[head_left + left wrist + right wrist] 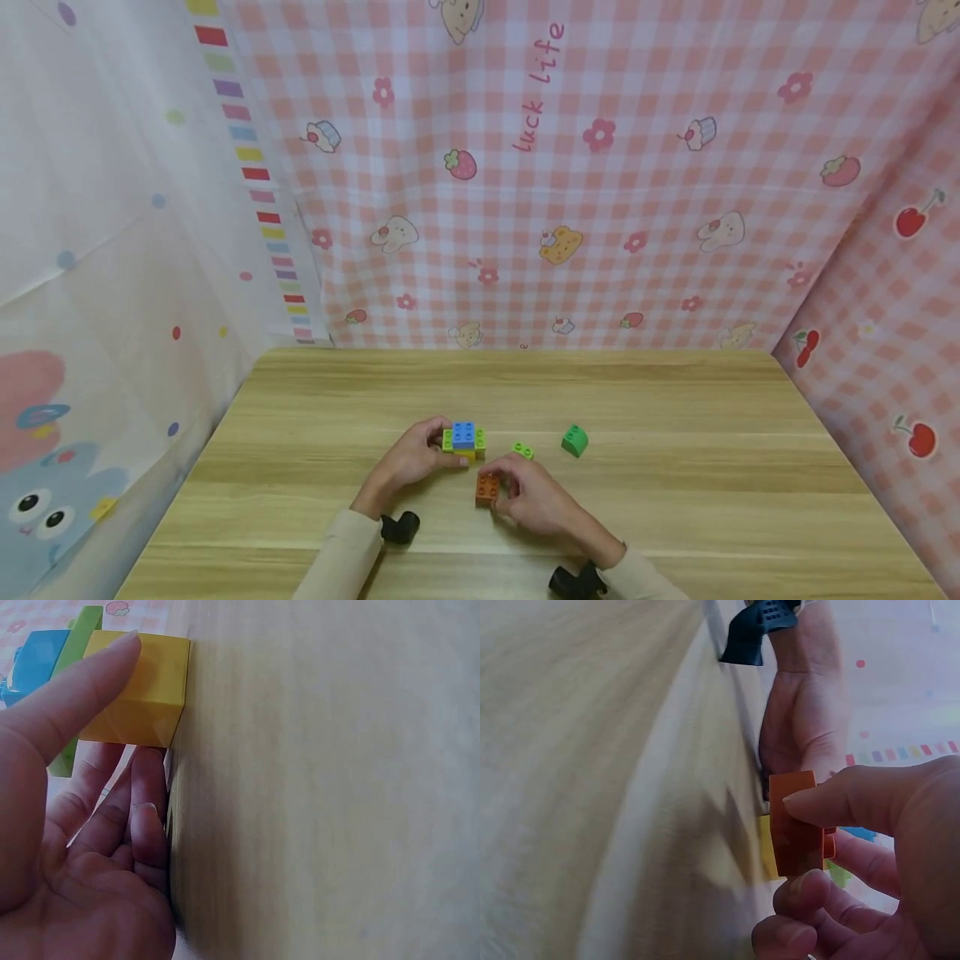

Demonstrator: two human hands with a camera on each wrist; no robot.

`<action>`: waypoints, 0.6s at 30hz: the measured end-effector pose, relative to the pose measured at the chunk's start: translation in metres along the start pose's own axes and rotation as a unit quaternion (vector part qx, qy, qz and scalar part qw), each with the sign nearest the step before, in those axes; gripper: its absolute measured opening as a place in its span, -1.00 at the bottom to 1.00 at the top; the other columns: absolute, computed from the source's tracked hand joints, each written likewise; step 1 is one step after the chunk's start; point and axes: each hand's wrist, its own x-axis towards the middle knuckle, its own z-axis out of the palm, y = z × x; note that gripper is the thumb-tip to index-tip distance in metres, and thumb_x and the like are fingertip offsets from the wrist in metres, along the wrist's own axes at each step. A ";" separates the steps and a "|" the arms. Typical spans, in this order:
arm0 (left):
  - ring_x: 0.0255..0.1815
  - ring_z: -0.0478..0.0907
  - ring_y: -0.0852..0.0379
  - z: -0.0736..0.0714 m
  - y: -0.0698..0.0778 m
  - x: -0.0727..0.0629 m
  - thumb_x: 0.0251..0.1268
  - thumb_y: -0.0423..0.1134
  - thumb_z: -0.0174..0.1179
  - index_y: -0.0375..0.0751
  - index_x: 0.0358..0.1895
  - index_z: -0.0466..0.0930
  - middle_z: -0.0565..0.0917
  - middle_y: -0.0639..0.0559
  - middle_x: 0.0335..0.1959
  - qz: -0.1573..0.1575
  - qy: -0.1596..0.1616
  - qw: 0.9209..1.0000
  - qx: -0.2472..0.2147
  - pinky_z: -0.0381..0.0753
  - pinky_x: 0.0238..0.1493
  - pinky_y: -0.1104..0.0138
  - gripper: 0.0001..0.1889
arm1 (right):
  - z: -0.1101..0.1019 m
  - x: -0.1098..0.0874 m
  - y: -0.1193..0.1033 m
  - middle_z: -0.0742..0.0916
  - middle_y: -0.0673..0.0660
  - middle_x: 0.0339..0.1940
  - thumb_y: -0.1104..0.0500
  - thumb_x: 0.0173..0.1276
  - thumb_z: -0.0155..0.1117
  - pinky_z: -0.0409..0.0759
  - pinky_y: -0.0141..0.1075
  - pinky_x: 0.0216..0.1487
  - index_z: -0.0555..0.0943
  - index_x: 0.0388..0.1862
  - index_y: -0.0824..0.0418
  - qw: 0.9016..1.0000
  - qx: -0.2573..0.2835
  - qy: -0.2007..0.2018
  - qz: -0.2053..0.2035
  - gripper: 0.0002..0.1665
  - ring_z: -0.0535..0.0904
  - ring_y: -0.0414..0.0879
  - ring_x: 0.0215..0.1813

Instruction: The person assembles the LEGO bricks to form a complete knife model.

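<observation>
My left hand (408,457) holds a stack of toy building bricks on the wooden table. The stack has a blue brick (463,435) on top, a wider lime green brick (481,442) in the middle and a yellow brick (154,694) at the bottom. In the left wrist view my thumb lies across the yellow brick, with fingers on the far side. Just right of and nearer than the stack, my right hand (536,497) pinches an orange brick (796,836) between thumb and fingers. The orange brick's studs face up in the head view, apart from the stack.
A small lime green brick (522,451) stands just beyond my right hand, partly hidden by it. Farther right sits a green brick with a curved side (575,440). The wooden table (712,467) meets a pink checked cloth (600,275) at its back edge.
</observation>
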 end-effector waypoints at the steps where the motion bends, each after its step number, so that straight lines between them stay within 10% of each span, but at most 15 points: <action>1: -0.16 0.59 0.12 0.000 0.000 0.000 0.07 -0.25 0.50 -0.15 -0.10 0.57 0.70 0.06 -0.17 0.001 0.000 1.000 0.000 0.48 -0.04 0.24 -0.65 | -0.001 0.000 -0.001 0.62 0.05 -0.03 0.41 0.13 0.36 0.44 -0.40 -0.38 0.59 0.18 0.24 1.000 -0.001 0.001 -0.003 -0.44 0.44 -0.23 -0.36; 18: -0.13 0.59 0.13 0.000 -0.001 -0.001 0.10 -0.27 0.47 -0.13 -0.11 0.57 0.71 0.07 -0.16 0.021 -0.003 1.000 0.012 0.49 -0.02 0.21 -0.68 | -0.017 0.007 -0.019 0.63 0.01 -0.03 0.19 0.34 0.36 0.43 -0.43 -0.41 0.58 0.24 0.17 0.998 -0.007 0.027 -0.050 -0.52 0.42 -0.26 -0.40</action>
